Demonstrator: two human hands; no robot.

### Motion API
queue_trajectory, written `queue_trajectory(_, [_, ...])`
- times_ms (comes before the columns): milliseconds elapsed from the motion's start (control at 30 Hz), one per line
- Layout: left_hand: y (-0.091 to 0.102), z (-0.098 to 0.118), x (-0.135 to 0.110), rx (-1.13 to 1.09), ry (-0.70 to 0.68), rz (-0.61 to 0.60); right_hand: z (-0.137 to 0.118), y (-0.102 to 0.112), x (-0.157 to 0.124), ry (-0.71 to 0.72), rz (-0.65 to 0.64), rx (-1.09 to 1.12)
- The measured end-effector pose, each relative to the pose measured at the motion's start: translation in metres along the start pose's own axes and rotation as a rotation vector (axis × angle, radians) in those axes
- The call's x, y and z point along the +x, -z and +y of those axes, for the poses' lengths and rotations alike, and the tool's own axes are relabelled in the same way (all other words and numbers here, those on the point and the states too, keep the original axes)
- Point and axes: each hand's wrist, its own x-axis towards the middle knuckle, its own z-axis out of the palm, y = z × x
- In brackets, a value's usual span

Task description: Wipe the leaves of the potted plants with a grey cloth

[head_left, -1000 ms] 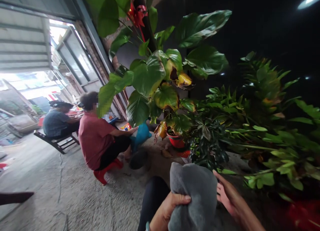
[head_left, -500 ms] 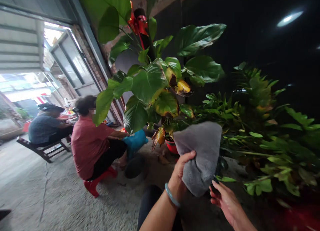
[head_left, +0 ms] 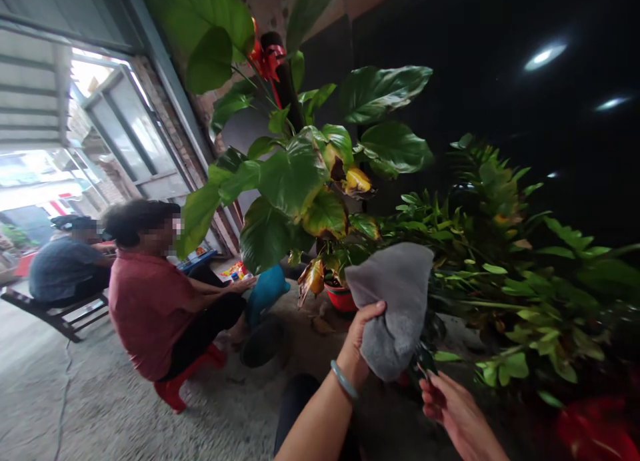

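My left hand (head_left: 364, 338), with a pale bangle on its wrist, grips a soft grey piece of plush cloth (head_left: 395, 294) by its left side, thumb on top. The cloth stands up, pointed at the upper corners and bunched near the thumb. Just below its lower right edge, my right hand (head_left: 450, 401) is closed around a small dark-handled tool (head_left: 429, 374). Its thin tip points up at the cloth; its exact kind is hard to make out against the dark leaves. A small gap shows between my right fingers and the cloth.
A large potted plant (head_left: 295, 174) rises ahead, its red pot (head_left: 340, 298) behind the cloth. Leafy plants (head_left: 520, 301) crowd the right. A person in a red shirt (head_left: 150, 308) sits on a red stool (head_left: 193, 374) near a dark bucket (head_left: 263, 344); another person (head_left: 67, 258) sits beyond.
The view has shifted, so the plants and people appear farther left. My right hand has drawn slightly down from the cloth's edge. My left hand keeps its hold on the cloth.
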Motion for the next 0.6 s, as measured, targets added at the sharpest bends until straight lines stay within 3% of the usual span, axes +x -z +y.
queue_trajectory(133, [0.045,-0.044,0.009,0.219,0.318,0.061,-0.006,0.007,-0.009,-0.01,-0.049,0.0])
queue_trajectory(200, [0.058,-0.048,-0.002,0.225,0.401,0.025,-0.007,0.013,-0.014,-0.028,-0.073,-0.007])
queue_trajectory(333, [0.041,-0.011,-0.023,0.105,0.265,-0.08,-0.007,0.016,-0.015,-0.075,-0.001,-0.001])
queue_trajectory(433, [0.024,0.008,-0.011,0.03,0.141,-0.144,-0.005,0.01,-0.01,-0.123,0.066,0.039])
queue_trajectory(533, [0.036,-0.011,0.015,-0.002,0.148,-0.123,0.0,0.009,-0.004,-0.13,0.088,0.048])
queue_trajectory(600, [0.058,-0.036,0.026,0.08,0.273,-0.073,0.005,0.016,0.0,-0.118,0.051,0.016])
